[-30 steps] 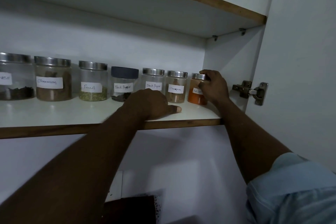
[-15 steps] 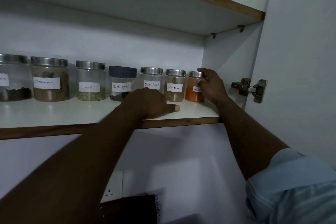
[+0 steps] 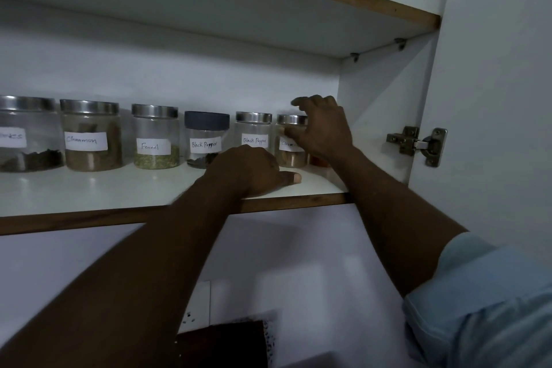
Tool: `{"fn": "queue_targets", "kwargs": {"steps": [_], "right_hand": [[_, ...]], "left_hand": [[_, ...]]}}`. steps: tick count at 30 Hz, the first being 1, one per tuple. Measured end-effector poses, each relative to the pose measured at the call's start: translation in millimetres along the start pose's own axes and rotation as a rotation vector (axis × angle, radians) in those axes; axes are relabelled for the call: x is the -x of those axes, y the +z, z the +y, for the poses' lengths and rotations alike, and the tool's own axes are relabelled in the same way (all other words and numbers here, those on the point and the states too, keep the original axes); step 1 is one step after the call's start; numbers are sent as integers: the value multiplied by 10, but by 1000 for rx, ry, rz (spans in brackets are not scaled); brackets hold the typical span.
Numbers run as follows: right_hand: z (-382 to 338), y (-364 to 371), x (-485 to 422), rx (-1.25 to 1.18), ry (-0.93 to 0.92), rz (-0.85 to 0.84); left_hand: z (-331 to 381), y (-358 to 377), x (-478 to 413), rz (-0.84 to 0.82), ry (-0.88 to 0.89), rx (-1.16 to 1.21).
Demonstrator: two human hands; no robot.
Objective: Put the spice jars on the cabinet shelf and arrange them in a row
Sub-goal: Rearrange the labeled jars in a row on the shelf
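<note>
1. The right hand [image 3: 322,131] is raised in front of the jars at the right end of the shelf [image 3: 119,188]. Its fingers are spread and loosely arched, and it grips nothing.
2. Just behind its thumb stands a small cinnamon jar [image 3: 291,157] with a steel lid. Behind its palm, mostly hidden, is a jar of orange spice [image 3: 318,161].
3. Below it on the thumb side, the left hand [image 3: 251,170] rests on the shelf's front edge with the thumb straight. Its fingers are hidden behind its back, so I cannot tell how they lie.
4. Farther out on the thumb side, the row continues upright along the back: a steel-lidded Black Pepper jar [image 3: 254,131], a dark-lidded Black Pepper jar [image 3: 206,137], a Fennel jar [image 3: 155,140], a larger Cinnamon jar [image 3: 89,137] and a big jar [image 3: 27,134] cut off by the frame.
5. On the hand's other side are the cabinet wall and a door hinge [image 3: 418,143].
6. The jars look rigid, clear, smooth-walled and only partly filled. They are probably light, slippery and breakable if knocked off the shelf.
7. The safest hold is likely around the body just under the lid. Lifting by the lid risks it coming loose.
</note>
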State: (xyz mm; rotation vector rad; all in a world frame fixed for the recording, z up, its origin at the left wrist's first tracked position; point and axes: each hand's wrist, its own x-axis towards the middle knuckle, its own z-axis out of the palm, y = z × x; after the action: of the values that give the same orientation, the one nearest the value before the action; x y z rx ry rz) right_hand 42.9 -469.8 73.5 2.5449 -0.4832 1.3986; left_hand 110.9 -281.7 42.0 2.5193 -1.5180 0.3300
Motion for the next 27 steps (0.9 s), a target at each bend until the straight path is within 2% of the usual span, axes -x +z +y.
{"fn": "queue_targets", "kwargs": {"steps": [3,18,20,23,24,25,27], "right_hand": [[-115,63,-17,47,-25,-36],[-11,28,66,-179,59,-74],[-2,17,77,-194,62,-21],[80,-83,37,-195,158,252],[147,-122,14,-164,198,273],[223,-156,-3,-122,227,211],[344,-185,1,-54,249,-31]], "left_hand": [[-24,21,-7,33,4,17],[-26,15,-6,38,9,25],[-24,10,6,41,10,26],[-26,11,16,41,11,35],[-27,12,12,40,14,38],[-30,14,10,40,16,42],[-30,15,2,41,13,50]]}}
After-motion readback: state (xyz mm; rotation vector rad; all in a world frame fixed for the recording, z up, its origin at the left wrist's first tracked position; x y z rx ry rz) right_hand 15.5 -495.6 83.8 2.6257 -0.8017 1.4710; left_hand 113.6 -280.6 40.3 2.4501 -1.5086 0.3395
